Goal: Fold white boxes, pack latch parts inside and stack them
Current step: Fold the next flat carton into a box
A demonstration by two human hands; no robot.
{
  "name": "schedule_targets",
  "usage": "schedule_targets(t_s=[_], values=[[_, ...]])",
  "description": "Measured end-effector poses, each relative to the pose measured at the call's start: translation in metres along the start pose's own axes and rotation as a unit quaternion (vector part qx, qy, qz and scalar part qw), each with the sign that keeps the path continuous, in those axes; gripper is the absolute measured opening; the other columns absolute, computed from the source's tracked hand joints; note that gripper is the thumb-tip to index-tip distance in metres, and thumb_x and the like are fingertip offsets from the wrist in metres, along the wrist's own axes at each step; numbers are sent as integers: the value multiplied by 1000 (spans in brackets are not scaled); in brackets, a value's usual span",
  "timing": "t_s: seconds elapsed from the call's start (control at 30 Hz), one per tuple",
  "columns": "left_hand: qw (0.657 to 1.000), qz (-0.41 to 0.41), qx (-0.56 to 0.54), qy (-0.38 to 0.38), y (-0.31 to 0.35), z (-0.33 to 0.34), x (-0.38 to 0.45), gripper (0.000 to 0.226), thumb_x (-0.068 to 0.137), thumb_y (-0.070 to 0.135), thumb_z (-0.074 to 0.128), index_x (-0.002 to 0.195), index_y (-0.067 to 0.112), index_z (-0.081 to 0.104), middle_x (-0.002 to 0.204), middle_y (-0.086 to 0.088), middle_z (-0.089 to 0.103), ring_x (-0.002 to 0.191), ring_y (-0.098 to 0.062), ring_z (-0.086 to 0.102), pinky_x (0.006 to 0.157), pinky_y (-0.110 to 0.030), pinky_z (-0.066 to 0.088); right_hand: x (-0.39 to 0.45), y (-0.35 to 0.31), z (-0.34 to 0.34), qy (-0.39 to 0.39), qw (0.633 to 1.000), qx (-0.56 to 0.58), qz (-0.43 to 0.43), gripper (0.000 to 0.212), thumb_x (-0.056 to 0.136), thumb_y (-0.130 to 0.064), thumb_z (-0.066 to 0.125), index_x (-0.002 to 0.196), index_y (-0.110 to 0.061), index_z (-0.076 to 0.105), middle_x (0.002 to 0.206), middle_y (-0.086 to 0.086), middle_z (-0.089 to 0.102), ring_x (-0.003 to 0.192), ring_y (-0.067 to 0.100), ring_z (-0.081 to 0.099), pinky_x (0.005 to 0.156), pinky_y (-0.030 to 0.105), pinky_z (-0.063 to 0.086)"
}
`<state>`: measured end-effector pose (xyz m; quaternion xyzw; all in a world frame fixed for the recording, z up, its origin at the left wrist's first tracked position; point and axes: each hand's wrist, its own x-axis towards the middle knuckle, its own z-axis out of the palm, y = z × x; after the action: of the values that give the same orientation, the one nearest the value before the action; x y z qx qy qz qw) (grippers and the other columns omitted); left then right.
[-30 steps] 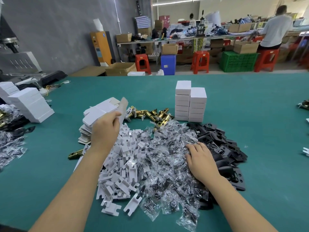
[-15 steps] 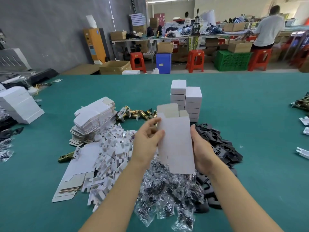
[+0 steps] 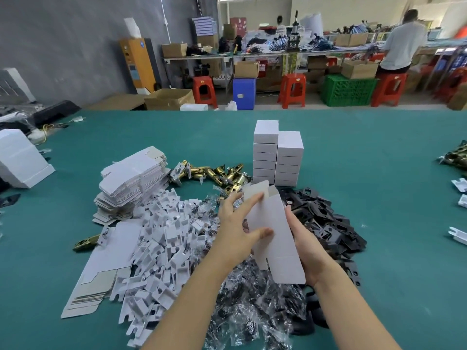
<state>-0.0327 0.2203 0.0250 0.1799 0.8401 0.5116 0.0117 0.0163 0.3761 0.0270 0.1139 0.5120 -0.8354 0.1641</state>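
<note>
I hold a white box blank [image 3: 278, 238] upright over the parts heap, squeezed partly open into a sleeve with its top flaps up. My left hand [image 3: 236, 231] pinches its left side, thumb on the front, fingers reaching toward the top flap. My right hand [image 3: 303, 251] cups the right edge from behind. Two stacks of closed white boxes [image 3: 278, 155] stand just beyond. Brass latch bolts [image 3: 222, 174] lie left of those stacks. A pile of flat blanks [image 3: 134, 180] sits further left.
White plastic pieces [image 3: 161, 248], small clear bags of screws [image 3: 247, 306] and black plates [image 3: 328, 228] cover the green table [image 3: 379, 173] beneath my hands. A loose flat blank [image 3: 101, 269] lies at the left. More white boxes [image 3: 20, 157] stand far left. A person works at the far bench.
One second ago my left hand lifted a blank from the pile while my right rested on the bags. Now both hands hold it in front of me and it has opened into a sleeve.
</note>
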Motion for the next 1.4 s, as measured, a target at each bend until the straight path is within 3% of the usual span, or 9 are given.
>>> schedule_targets(t_s=[0.2, 0.37, 0.53, 0.77, 0.93, 1.03, 1.1, 1.2, 1.4], values=[[999, -16, -30, -1, 5, 1, 0, 56, 77, 34, 88, 111, 63, 54, 142, 31, 21, 135, -20, 40, 102, -44, 54, 5, 0, -9, -18, 999, -32, -1, 67, 81, -79, 42, 106, -31, 80, 107, 13, 78, 81, 29, 76, 59, 37, 60], [998, -22, -52, -2, 14, -3, -1, 71, 75, 32, 90, 121, 66, 48, 143, 31, 15, 132, -23, 43, 105, -40, 52, 3, -4, -17, -21, 998, -60, -9, 62, 82, -82, 46, 101, -35, 81, 92, 9, 78, 72, 24, 73, 58, 35, 58], [998, -6, -60, -10, 17, -5, -5, 72, 78, 31, 89, 125, 69, 49, 148, 35, 11, 133, -28, 45, 104, -41, 53, 2, -7, -14, -52, 996, -63, -22, 66, 74, -83, 52, 115, -37, 77, 113, 8, 77, 86, 23, 75, 67, 35, 60], [997, 10, -74, 8, 21, -7, -8, 54, 76, 35, 90, 107, 63, 56, 140, 37, 19, 97, -4, 62, 75, -13, 55, 0, -10, -15, -73, 991, -101, -50, 84, 69, -81, 66, 133, -28, 66, 116, 12, 75, 85, 26, 72, 65, 37, 58], [992, -29, -122, -13, 27, -7, -7, 52, 60, 71, 82, 103, 58, 56, 135, 20, 34, 113, -9, 56, 93, -33, 59, -1, -10, -8, -49, 969, -186, -154, 66, 83, -70, 60, 136, -31, 63, 132, 3, 69, 121, 23, 66, 96, 40, 57], [994, -38, -102, -14, 31, -7, -4, 57, 56, 78, 75, 103, 53, 55, 130, 18, 36, 118, -13, 53, 97, -36, 57, 3, -17, 0, -35, 967, -204, -149, 91, 69, -79, 69, 141, -25, 57, 134, 7, 67, 123, 29, 63, 104, 54, 50], [994, -47, -92, -26, 30, -11, -2, 53, 63, 69, 80, 103, 42, 57, 131, 13, 39, 116, -14, 56, 89, -34, 61, 5, -16, -2, -42, 969, -201, -141, 98, 66, -81, 72, 143, -24, 53, 132, 10, 67, 118, 35, 64, 95, 50, 53], [993, -54, -89, -49, 26, -22, 1, 47, 68, 60, 84, 98, 38, 56, 126, 12, 44, 108, -10, 57, 61, -13, 56, 3, -7, -6, -66, 974, -168, -139, 71, 81, -62, 63, 144, -31, 53, 132, 6, 68, 113, 32, 68, 85, 41, 60], [991, -46, -123, -8, 14, -18, 9, 50, 73, 50, 87, 110, 44, 54, 123, 12, 51, 107, -11, 61, 67, -16, 56, 14, 2, 6, -64, 989, -48, -124, 68, 83, -59, 70, 134, -15, 63, 123, 25, 67, 95, 30, 69, 76, 43, 59]])
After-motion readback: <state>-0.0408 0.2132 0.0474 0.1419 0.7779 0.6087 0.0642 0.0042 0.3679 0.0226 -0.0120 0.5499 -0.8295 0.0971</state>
